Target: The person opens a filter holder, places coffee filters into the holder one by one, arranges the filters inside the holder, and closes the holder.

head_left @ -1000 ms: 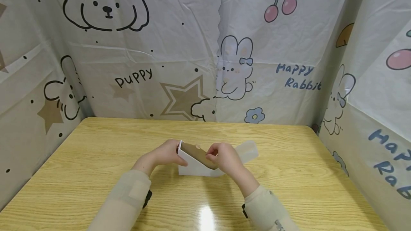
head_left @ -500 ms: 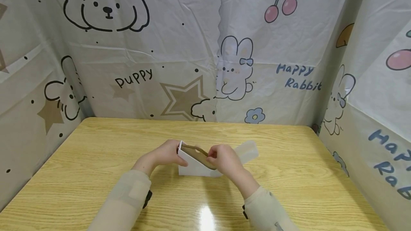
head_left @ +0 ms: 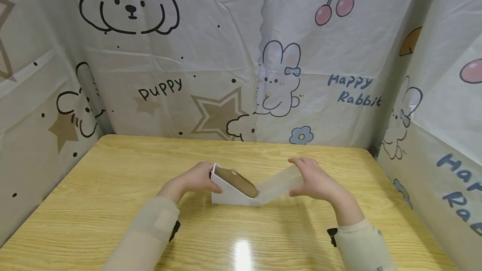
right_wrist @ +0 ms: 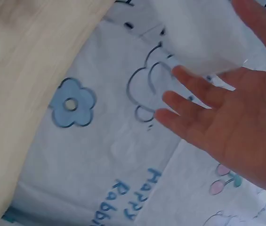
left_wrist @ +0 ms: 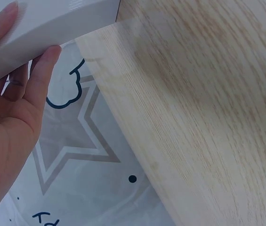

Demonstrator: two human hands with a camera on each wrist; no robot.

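Observation:
A white slope-topped box [head_left: 230,192] rests on the table in the head view, with a flat brown sheet-like content [head_left: 235,181] showing in its opening. A translucent lid [head_left: 276,186] stands swung out from the box's right end, tilted upward. My left hand [head_left: 197,177] grips the box's tall left end; the left wrist view shows thumb and fingers on either side of the white box [left_wrist: 71,23]. My right hand [head_left: 314,179] is at the lid's far end, fingers and thumb spread around it. In the right wrist view, straight fingers lie beside the blurred lid [right_wrist: 203,37].
The wood-grain table [head_left: 169,237] extends around the box on all sides. A printed cloth curtain [head_left: 211,53] with cartoon animals closes off the back and both sides, close behind the table's far edge.
My right hand has left the brown content in the box and moved right to the lid's end, its fingers spreading. My left hand keeps its grip on the box. The view shifts slightly.

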